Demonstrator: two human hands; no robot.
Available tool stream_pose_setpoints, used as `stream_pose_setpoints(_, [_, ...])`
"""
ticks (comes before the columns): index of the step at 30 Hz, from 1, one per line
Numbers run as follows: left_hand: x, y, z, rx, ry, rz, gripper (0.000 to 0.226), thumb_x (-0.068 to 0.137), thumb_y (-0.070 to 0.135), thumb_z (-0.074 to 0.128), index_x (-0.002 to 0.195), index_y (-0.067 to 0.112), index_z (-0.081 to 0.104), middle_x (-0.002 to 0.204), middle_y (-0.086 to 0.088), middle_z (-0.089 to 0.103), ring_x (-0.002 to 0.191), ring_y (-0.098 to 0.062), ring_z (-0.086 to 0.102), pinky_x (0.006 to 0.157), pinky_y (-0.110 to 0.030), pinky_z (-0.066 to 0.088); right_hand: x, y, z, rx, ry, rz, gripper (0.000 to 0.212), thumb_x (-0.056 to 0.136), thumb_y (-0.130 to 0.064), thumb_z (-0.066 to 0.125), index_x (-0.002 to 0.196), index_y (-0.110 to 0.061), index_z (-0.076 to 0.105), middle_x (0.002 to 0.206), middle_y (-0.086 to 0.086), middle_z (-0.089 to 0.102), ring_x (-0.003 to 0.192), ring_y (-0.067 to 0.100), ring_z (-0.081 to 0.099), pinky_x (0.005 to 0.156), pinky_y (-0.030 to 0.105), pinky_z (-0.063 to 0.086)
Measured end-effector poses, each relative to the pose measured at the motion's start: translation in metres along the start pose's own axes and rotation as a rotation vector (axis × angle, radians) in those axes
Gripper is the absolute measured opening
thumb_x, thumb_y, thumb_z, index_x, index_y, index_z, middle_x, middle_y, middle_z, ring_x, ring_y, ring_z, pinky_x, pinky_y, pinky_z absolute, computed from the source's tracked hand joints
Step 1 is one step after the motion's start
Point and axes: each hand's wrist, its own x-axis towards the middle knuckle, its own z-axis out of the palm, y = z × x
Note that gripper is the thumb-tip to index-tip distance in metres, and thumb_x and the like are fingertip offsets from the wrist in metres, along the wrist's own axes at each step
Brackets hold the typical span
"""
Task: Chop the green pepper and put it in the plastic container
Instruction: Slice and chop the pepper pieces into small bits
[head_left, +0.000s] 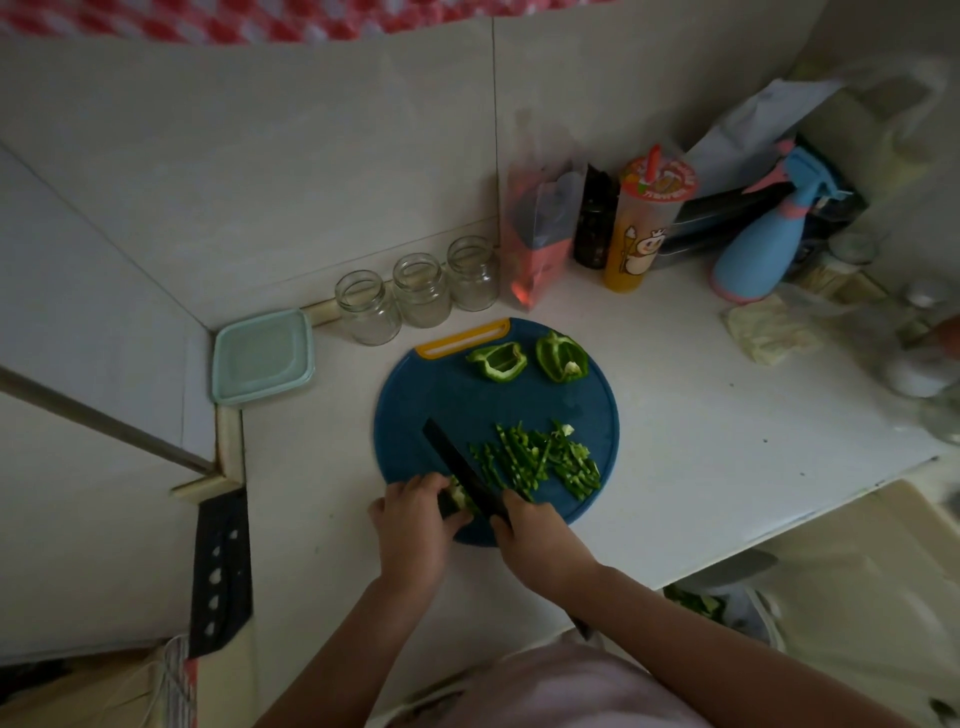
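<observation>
Both hands work: left hand (415, 512) pins a pepper piece (460, 500); right hand (530, 530) grips the knife (457, 462).

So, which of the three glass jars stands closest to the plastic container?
The leftmost jar, right beside the mint-green container. The middle jar and the right jar stand further along the wall, toward the pink bag.
</observation>
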Motion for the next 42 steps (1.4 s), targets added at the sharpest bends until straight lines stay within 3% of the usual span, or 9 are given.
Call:
stream_pose_setpoints(9, [0.002,-0.003,0.002,-0.031,-0.026,0.004,0.043,0.076,0.039,0.073,0.115,0.025,0.061,0.112,0.005,0.061,0.110,-0.018,0.049,0.087,-0.032,0.031,0.002,-0.001,-0.004,0.044,-0.036,0.046,0.023,0.100,-0.021,0.037,0.108,-0.003,0.051,0.100,0.019,0.062,0.084,0.031,0.061,0.063,0.030,0.043])
stream_pose_setpoints(11, [0.002,-0.003,0.003,-0.095,-0.025,-0.008,0.041,0.074,0.034,0.076,0.111,0.024,0.063,0.107,0.002,0.061,0.105,-0.020,0.051,0.085,-0.033,0.035,0.002,0.000,-0.005,0.067,-0.051,0.059,0.023,0.100,-0.021,0.037,0.108,-0.004,0.051,0.093,0.016,0.060,0.069,0.027,0.060,0.051,0.029,0.046])
stream_pose_setpoints(14, [0.003,-0.004,0.004,-0.185,-0.036,-0.020,0.038,0.069,0.027,0.080,0.104,0.020,0.066,0.100,-0.001,0.060,0.099,-0.021,0.053,0.083,-0.038,0.042,0.004,0.001,-0.006,0.122,-0.088,0.105,0.024,0.099,-0.022,0.038,0.111,-0.005,0.051,0.077,0.004,0.050,0.047,0.014,0.048,0.030,0.018,0.038])
stream_pose_setpoints(22, [0.008,-0.007,0.002,-0.351,-0.070,-0.037,0.040,0.058,0.021,0.087,0.093,0.017,0.068,0.090,0.000,0.056,0.086,-0.019,0.057,0.074,-0.035,0.048,0.007,-0.006,-0.006,0.183,-0.139,0.153,0.014,0.099,-0.021,0.036,0.099,-0.012,0.047,0.075,0.003,0.047,0.044,0.014,0.048,0.030,0.023,0.040])
stream_pose_setpoints(26, [0.009,-0.008,0.000,-0.331,-0.060,-0.024,0.042,0.056,0.022,0.088,0.092,0.017,0.068,0.089,0.004,0.053,0.086,-0.018,0.054,0.073,-0.034,0.046,0.011,-0.007,0.004,0.180,-0.103,0.160,0.013,0.099,-0.020,0.036,0.093,-0.012,0.045,0.073,-0.001,0.044,0.050,0.009,0.044,0.029,0.014,0.032])
stream_pose_setpoints(29, [0.009,-0.008,0.001,-0.314,-0.044,-0.014,0.042,0.055,0.022,0.089,0.091,0.016,0.069,0.090,0.002,0.055,0.087,-0.019,0.055,0.072,-0.036,0.046,0.013,-0.006,0.011,0.164,-0.080,0.156,0.014,0.098,-0.018,0.037,0.092,-0.011,0.047,0.076,-0.001,0.048,0.059,0.013,0.048,0.037,0.016,0.040])
stream_pose_setpoints(33, [0.011,-0.011,0.003,-0.327,-0.051,-0.030,0.042,0.058,0.021,0.087,0.096,0.013,0.069,0.091,0.000,0.053,0.089,-0.020,0.055,0.072,-0.030,0.042,0.021,-0.011,0.018,0.159,-0.024,0.137,0.018,0.097,-0.016,0.039,0.103,-0.007,0.054,0.097,0.009,0.059,0.087,0.021,0.057,0.075,0.033,0.047])
stream_pose_setpoints(37, [0.012,-0.013,-0.001,-0.414,-0.108,-0.086,0.039,0.068,0.018,0.082,0.104,0.012,0.069,0.096,-0.001,0.055,0.090,-0.017,0.056,0.072,-0.020,0.036,0.027,-0.018,0.018,0.156,-0.021,0.142,0.020,0.097,-0.018,0.039,0.106,-0.006,0.052,0.104,0.013,0.062,0.093,0.029,0.062,0.077,0.037,0.050])
stream_pose_setpoints(42, [0.016,-0.012,-0.009,-0.508,-0.174,-0.170,0.031,0.080,0.025,0.072,0.109,0.013,0.069,0.098,-0.002,0.070,0.083,-0.010,0.063,0.074,-0.019,0.044,0.027,-0.017,0.019,0.086,-0.015,0.121,0.020,0.097,-0.017,0.038,0.107,-0.006,0.051,0.103,0.016,0.063,0.092,0.031,0.062,0.074,0.036,0.049])
